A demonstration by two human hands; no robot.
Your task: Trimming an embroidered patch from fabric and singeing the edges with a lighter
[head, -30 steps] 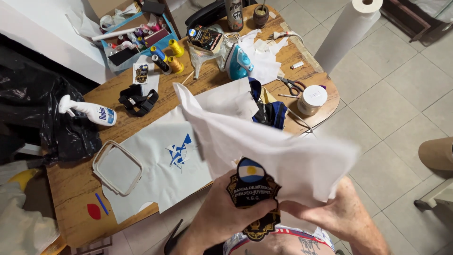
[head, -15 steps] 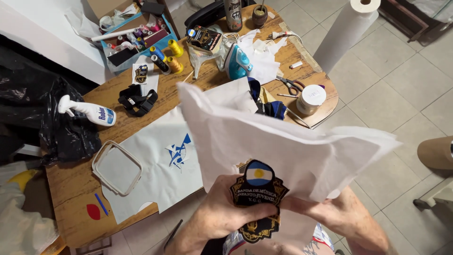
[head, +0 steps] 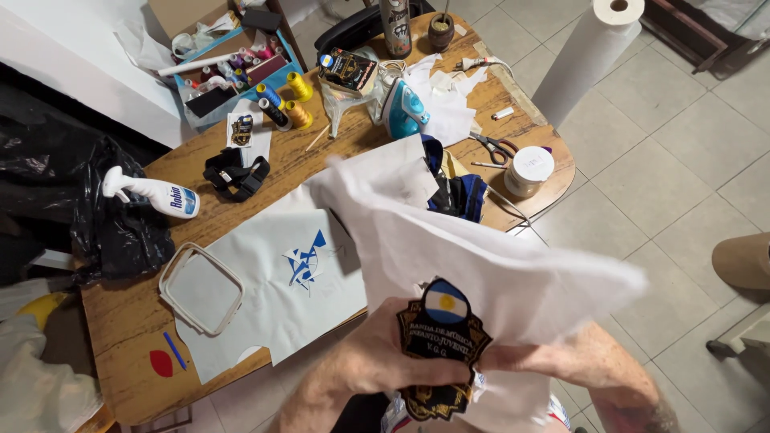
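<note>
My left hand (head: 373, 357) grips a black embroidered patch (head: 439, 330) with gold edging and a light blue and white flag with a yellow sun. My right hand (head: 553, 365) holds the white backing sheet (head: 481, 256) attached around the patch; the sheet is blurred and spreads up over the table edge. Both hands meet at the patch, low in the head view, in front of the wooden table (head: 128, 337).
A pale cloth with a blue embroidered design (head: 309, 261) lies on the table beside a white embroidery hoop (head: 200, 289). Further back lie a spray bottle (head: 152, 194), black strap (head: 235, 172), teal iron (head: 403, 108), scissors (head: 493, 147), thread cones (head: 298, 86) and a white paper roll (head: 589, 56).
The white sheet has swung and flattened out to the right. The patch and both hands sit slightly lower in view; the table's things have not moved.
</note>
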